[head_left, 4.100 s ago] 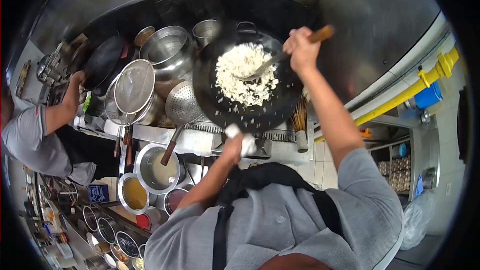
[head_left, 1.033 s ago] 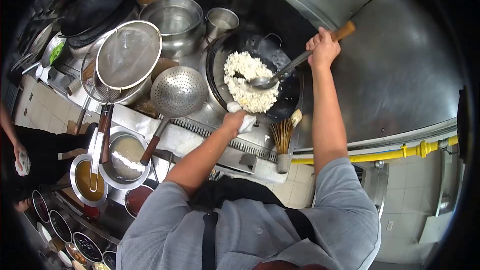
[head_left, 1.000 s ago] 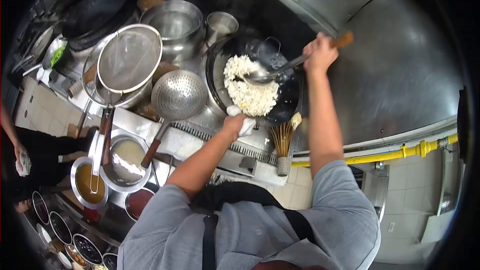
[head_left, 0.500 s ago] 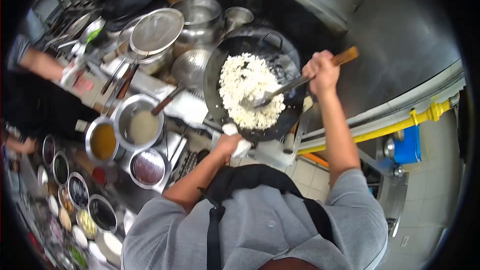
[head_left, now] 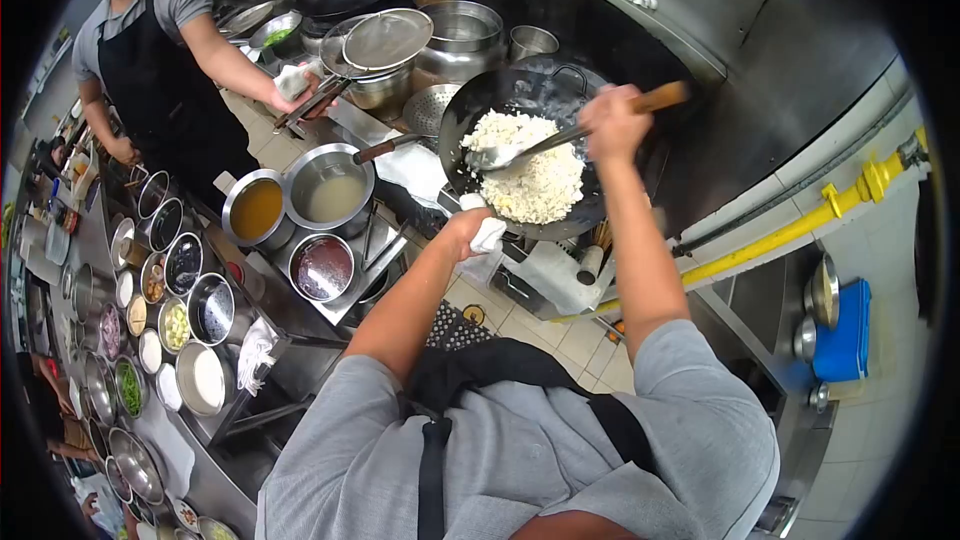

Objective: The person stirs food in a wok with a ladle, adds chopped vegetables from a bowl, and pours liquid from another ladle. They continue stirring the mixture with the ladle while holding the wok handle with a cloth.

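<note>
My left hand (head_left: 465,230) is closed over a folded white cloth (head_left: 489,237) at the near rim of a large black wok (head_left: 588,210). White rice (head_left: 535,195) with small yellowish bits lies heaped in the wok. My right hand (head_left: 613,127) is wrapped round the long shaft of a metal wok ladle (head_left: 553,141), just below its wooden end. The ladle's bowl rests in the rice at the wok's left side, and some rice seems to be in or against it.
A pot of pale liquid (head_left: 335,198), a pot of amber liquid (head_left: 256,208) and a bowl of dark red contents (head_left: 322,268) stand left. A strainer (head_left: 388,40) sits beyond them. A co-worker (head_left: 150,60) reaches in with dark-handled tools. A yellow pipe (head_left: 780,230) runs along the right.
My right hand has swept the ladle from the middle of the rice to the wok's left side. My left hand keeps its hold. The view has shifted, showing more of the co-worker.
</note>
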`<state>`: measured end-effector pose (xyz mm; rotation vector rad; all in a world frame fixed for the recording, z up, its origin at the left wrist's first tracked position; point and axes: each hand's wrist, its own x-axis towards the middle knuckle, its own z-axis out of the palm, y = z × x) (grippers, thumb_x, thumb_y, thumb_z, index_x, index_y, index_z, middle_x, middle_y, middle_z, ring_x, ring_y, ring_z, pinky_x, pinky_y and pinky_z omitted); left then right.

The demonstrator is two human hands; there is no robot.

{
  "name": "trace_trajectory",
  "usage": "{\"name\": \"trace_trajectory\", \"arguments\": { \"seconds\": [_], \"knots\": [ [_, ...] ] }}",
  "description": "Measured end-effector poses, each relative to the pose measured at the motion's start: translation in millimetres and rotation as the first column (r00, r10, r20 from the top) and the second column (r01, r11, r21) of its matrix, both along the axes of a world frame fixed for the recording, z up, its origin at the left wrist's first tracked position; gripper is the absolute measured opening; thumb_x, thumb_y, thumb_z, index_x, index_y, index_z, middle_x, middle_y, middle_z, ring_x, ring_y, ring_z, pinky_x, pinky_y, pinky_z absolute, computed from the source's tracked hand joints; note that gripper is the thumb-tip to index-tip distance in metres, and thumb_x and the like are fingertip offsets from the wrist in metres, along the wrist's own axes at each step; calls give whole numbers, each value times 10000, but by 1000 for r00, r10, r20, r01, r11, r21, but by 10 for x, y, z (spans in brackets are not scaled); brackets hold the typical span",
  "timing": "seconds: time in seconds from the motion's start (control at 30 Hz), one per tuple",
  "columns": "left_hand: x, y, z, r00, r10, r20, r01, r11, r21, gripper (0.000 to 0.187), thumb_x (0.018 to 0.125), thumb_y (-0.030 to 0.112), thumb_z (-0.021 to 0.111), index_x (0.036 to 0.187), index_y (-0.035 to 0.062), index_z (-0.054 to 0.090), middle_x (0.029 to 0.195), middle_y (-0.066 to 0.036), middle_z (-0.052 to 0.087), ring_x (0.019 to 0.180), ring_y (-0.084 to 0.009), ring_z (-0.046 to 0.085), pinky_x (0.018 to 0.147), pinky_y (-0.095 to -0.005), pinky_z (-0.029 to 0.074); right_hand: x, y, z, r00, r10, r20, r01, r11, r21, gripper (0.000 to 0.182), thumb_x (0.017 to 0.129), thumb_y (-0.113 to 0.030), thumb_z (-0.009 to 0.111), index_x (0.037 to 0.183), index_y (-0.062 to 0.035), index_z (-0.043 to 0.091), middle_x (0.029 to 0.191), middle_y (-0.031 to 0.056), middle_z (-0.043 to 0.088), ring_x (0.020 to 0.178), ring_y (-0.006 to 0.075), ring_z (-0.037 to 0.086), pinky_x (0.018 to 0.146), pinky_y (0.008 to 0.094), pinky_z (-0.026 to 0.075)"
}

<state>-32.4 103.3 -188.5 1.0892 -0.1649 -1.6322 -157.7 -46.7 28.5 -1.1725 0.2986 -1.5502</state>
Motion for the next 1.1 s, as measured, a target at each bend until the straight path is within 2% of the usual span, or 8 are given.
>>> {"name": "trace_trajectory", "arguments": {
  "seconds": [0.17,0.37,0.53,0.57,0.67,0.83,0.93,1.1],
  "knots": [
    [-28,-5,-4,1000,14,7,-14,1000,-6,176,879,203,509,935,48,569,770,-72,641,608,-208,641,488,-362,514,68,-149,490,991,75,-110,-68,995,71,250,827,-55,581,662,-99,397,488,-12,360,340,105,335,333,281,292],
    [-28,64,286,997,33,68,-39,995,89,159,889,173,482,929,53,579,786,-84,641,655,-220,645,553,-363,528,324,-393,75,984,103,-145,-89,991,105,217,820,-56,565,666,-111,421,476,-17,339,339,116,327,348,295,321],
    [-112,40,194,998,51,-24,-50,998,34,147,866,129,513,955,19,556,791,-106,631,654,-235,647,552,-379,541,209,-366,387,987,-131,-91,126,990,-57,251,823,-65,581,627,-104,428,471,-10,360,348,107,345,360,283,321],
    [-101,50,188,998,54,-30,-54,998,16,151,864,128,519,952,9,549,790,-114,629,654,-241,648,552,-386,543,267,-358,140,931,-298,-212,286,954,-86,265,816,-65,592,611,-98,427,475,-4,386,355,114,379,366,284,345],
    [-25,-40,88,1000,23,-9,-23,999,38,175,863,136,525,968,-4,532,803,-126,624,672,-252,653,559,-402,550,448,-451,214,907,-166,-387,170,985,-25,264,806,-52,603,617,-94,423,480,-8,396,359,110,391,356,288,347],
    [-49,6,47,999,24,33,-25,999,41,192,863,147,513,993,7,535,822,-122,628,683,-247,655,574,-400,552,385,-548,279,965,-230,-127,214,968,-131,240,801,-48,586,604,-60,450,501,12,435,383,106,440,375,266,370],
    [8,-28,28,999,-30,-34,31,999,34,169,862,128,506,978,7,531,818,-124,624,688,-252,652,572,-408,551,492,-516,63,940,-161,-300,162,987,-22,247,794,-57,581,605,-70,423,500,9,430,376,112,432,371,274,367],
    [-25,-10,72,1000,6,10,-7,998,68,140,864,113,499,935,-4,529,775,-125,612,658,-260,645,564,-408,548,447,-275,406,985,-45,-169,42,999,-21,231,799,-44,587,626,-66,436,495,9,421,363,113,406,367,282,359]
  ]
}}
